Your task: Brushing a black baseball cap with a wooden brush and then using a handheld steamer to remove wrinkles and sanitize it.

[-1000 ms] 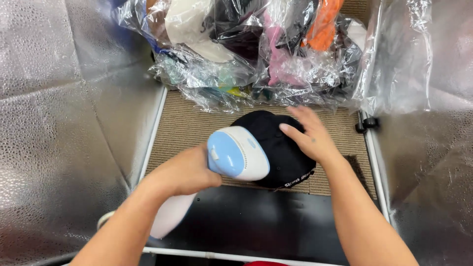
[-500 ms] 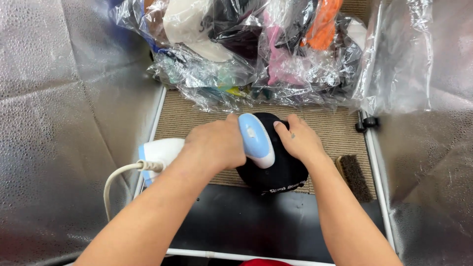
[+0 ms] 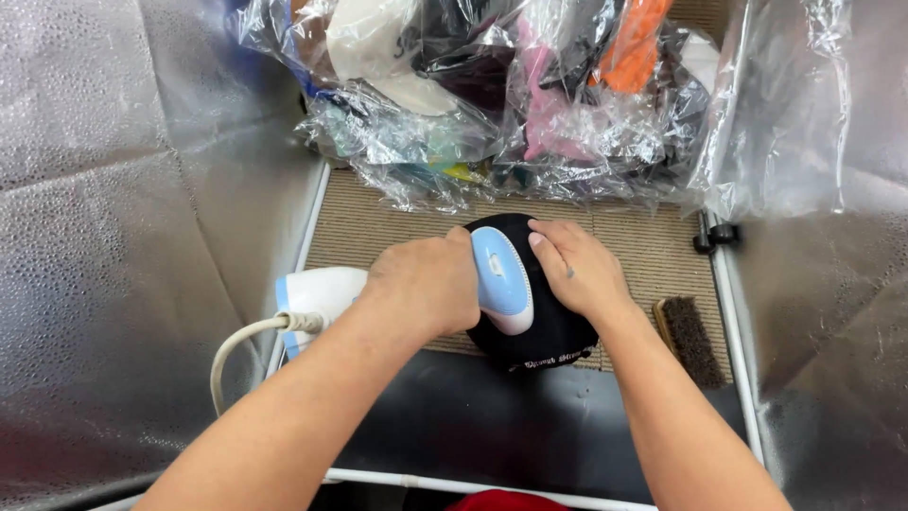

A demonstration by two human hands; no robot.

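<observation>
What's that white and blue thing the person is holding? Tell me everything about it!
It is a handheld garment steamer, smooth white plastic with a light blue face on its head and a blue band at its tail end. A pale cord leaves the tail and loops down to the left. It lies sideways, gripped around its middle by the left hand, its head pressed onto a black cap that the right hand steadies.

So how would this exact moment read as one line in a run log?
left hand: grips white-and-blue steamer, head on black cap | right hand: flat on cap | brush: lying to the right | bagged caps: behind
</observation>
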